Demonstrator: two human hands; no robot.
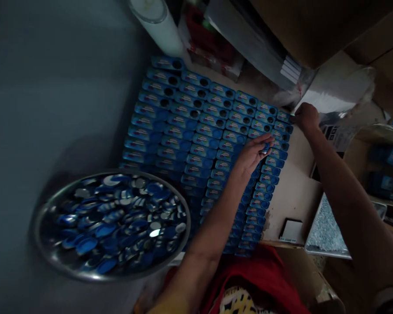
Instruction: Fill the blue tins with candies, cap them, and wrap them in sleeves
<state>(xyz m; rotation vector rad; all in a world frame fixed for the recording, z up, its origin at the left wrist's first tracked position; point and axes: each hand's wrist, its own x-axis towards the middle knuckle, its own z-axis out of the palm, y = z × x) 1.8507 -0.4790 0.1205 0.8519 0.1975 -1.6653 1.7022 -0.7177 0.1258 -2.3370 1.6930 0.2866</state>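
Observation:
Rows of small blue printed boxes (209, 120) lie side by side on the table. In the rows farther back, several show a dark round spot at one end; nearer ones show a blue round there. Over the right-hand part of the rows is my left hand (250, 153), its fingers curled around a small blue and silver disc (265, 148). My right hand (306, 117) is closed at the far right corner, its fingertips at the end of a blue box (284, 117); whatever they pinch is hidden. A metal bowl (41, 244) holds many blue and silver discs (108, 229), blurred.
A white cylinder (160, 28) stands behind the rows beside a red-and-clear package (212, 39). At right are a metal tray (327, 253) of pale granules, a small white and black box (291, 230) and an open carton (356, 152). Cardboard (314, 26) overhangs the back.

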